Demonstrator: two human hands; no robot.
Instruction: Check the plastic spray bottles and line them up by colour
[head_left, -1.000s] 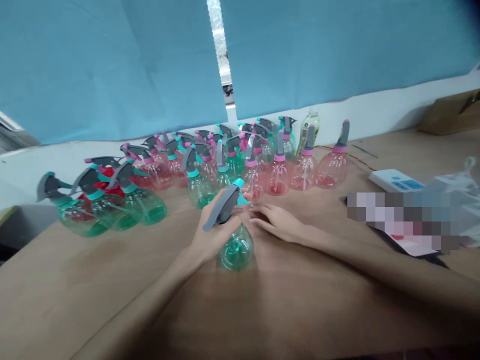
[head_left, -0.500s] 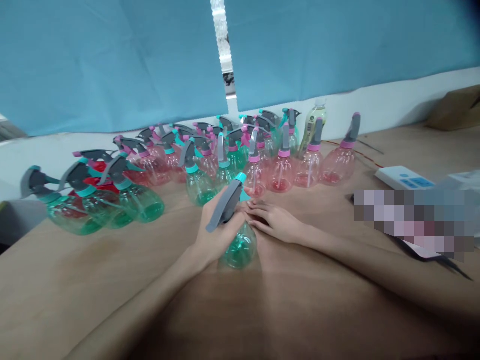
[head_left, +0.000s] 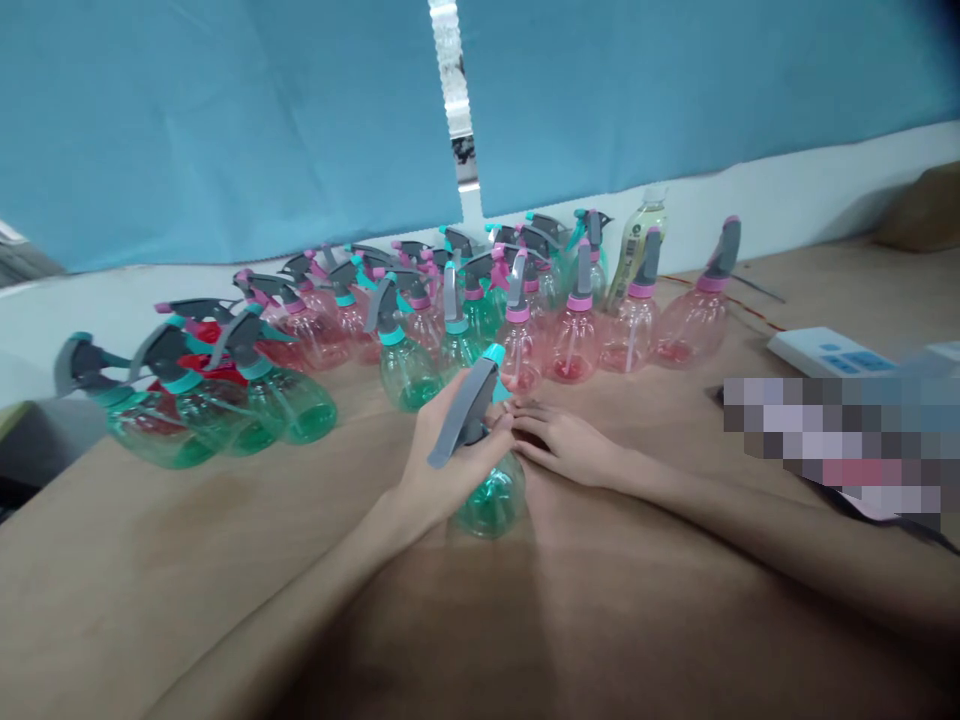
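A green spray bottle [head_left: 491, 500] with a grey and teal trigger head stands on the wooden table [head_left: 300, 560]. My left hand [head_left: 442, 450] is wrapped round its neck, just under the head. Beside it, to the right, my right hand [head_left: 566, 445] lies low over the table, palm down, its fingers apart and reaching towards the bottle's neck. Its fingertips meet or nearly meet my left fingers; the exact contact is hidden. Just behind my hands are another green spray bottle [head_left: 409, 375] and a pink one [head_left: 521, 360].
Several green and pink spray bottles crowd the back, with three green ones [head_left: 296, 405] at the left. A labelled drink bottle [head_left: 637, 240] stands behind. At the right are a white device [head_left: 829, 350], a blurred-out object [head_left: 840, 440] and a thin cable [head_left: 750, 315].
The whole view has shifted slightly, so things appear a little further right. My left hand keeps its hold on the green bottle, and my right hand stays beside it.
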